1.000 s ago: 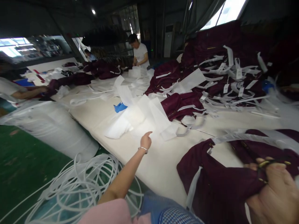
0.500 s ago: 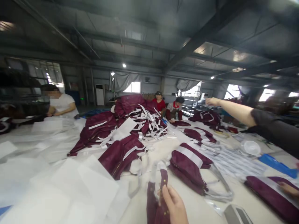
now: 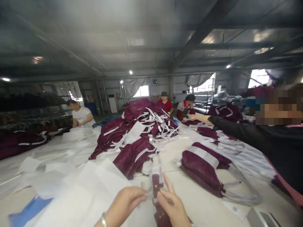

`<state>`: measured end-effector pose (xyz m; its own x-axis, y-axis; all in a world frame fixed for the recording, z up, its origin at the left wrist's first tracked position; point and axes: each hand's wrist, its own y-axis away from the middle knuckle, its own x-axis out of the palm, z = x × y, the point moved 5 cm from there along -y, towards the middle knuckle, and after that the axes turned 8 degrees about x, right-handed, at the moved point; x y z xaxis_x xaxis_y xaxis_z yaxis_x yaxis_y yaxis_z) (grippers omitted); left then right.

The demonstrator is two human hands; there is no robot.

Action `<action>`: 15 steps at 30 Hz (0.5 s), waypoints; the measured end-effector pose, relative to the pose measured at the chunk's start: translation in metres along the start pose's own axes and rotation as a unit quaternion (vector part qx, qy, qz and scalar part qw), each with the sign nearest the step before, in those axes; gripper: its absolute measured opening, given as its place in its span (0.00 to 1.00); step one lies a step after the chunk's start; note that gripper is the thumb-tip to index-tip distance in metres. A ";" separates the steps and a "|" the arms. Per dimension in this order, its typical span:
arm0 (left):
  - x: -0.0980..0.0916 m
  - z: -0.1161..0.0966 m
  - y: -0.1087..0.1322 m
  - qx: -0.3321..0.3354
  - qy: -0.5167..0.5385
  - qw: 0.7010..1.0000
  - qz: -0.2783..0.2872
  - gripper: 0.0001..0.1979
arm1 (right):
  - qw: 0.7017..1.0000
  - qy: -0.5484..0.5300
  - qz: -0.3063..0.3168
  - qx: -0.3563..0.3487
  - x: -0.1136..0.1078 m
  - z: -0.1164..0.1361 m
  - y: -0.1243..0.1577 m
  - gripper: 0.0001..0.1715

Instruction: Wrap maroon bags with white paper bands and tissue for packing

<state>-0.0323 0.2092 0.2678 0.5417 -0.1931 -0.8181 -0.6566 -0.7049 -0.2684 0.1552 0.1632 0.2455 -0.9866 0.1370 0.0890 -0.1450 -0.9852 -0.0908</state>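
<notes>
My right hand (image 3: pixel 174 205) pinches a maroon strap (image 3: pixel 156 186) with gold-coloured studs, its index finger raised. White wrapping (image 3: pixel 156 165) covers the strap's upper part. My left hand (image 3: pixel 126 201), with a bracelet at the wrist, is just left of the strap, thumb and fingers pressed together. A pale strip shows by its fingertips, but what they hold is unclear. Beyond my hands lies a maroon bag (image 3: pixel 132 157) with a white-wrapped handle. Another maroon bag (image 3: pixel 201 167), with a white band across it, lies to the right.
A heap of maroon bags (image 3: pixel 137 107) with white-wrapped straps and tags rises mid-table. White sheets (image 3: pixel 78 189) spread over the left side, near a blue piece (image 3: pixel 30 209). A grey device (image 3: pixel 260 217) sits front right. A co-worker's dark sleeve (image 3: pixel 248 135) reaches across; other people work behind.
My left hand has come into view beside the strap. My right hand still grips the strap. The view has turned left, and more of the co-worker on the right shows.
</notes>
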 end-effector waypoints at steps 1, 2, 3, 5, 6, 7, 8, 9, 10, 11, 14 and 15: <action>-0.002 -0.017 -0.012 0.014 0.002 1.000 0.008 0.16 | 0.999 -0.021 0.018 0.031 -0.002 0.002 0.003 0.27; -0.004 -0.029 -0.022 0.025 0.002 1.000 0.007 0.15 | 0.996 -0.043 0.041 0.059 -0.003 0.005 0.005 0.27; -0.005 -0.037 -0.030 0.034 0.007 0.999 -0.002 0.14 | 0.992 -0.066 0.059 0.085 -0.005 0.006 0.007 0.26; -0.006 -0.045 -0.034 0.028 0.013 0.996 -0.084 0.14 | 0.985 -0.109 0.061 0.120 -0.009 0.004 0.007 0.26; -0.006 -0.047 -0.031 0.009 0.014 0.988 -0.152 0.14 | 0.983 -0.126 0.043 0.128 -0.012 0.001 0.006 0.26; -0.004 -0.049 -0.025 -0.019 0.016 0.974 -0.224 0.14 | 0.982 -0.138 0.015 0.128 -0.015 -0.003 0.005 0.27; 0.001 -0.052 -0.017 -0.050 0.026 0.957 -0.286 0.13 | 0.982 -0.145 -0.013 0.124 -0.017 -0.007 0.004 0.27; 0.010 -0.056 -0.009 -0.081 0.047 0.939 -0.330 0.13 | 0.981 -0.148 -0.033 0.117 -0.018 -0.010 0.004 0.28; 0.021 -0.060 -0.002 -0.108 0.082 0.926 -0.352 0.12 | 0.982 -0.146 -0.048 0.110 -0.018 -0.014 0.003 0.28; 0.035 -0.065 0.002 -0.127 0.124 0.917 -0.356 0.13 | 0.983 -0.141 -0.059 0.102 -0.017 -0.016 0.003 0.29; 0.070 -0.076 0.008 -0.154 0.249 0.898 -0.327 0.14 | 0.987 -0.121 -0.071 0.073 -0.013 -0.020 0.002 0.28; 0.077 -0.077 0.008 -0.155 0.282 0.892 -0.319 0.14 | 0.989 -0.112 -0.072 0.063 -0.012 -0.020 0.002 0.28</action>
<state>0.0449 0.1361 0.2418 0.9882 0.0626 -0.1401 0.0077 -0.9321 -0.3622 0.1653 0.1618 0.2243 -0.9132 0.2646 0.3101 -0.2585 -0.9641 0.0614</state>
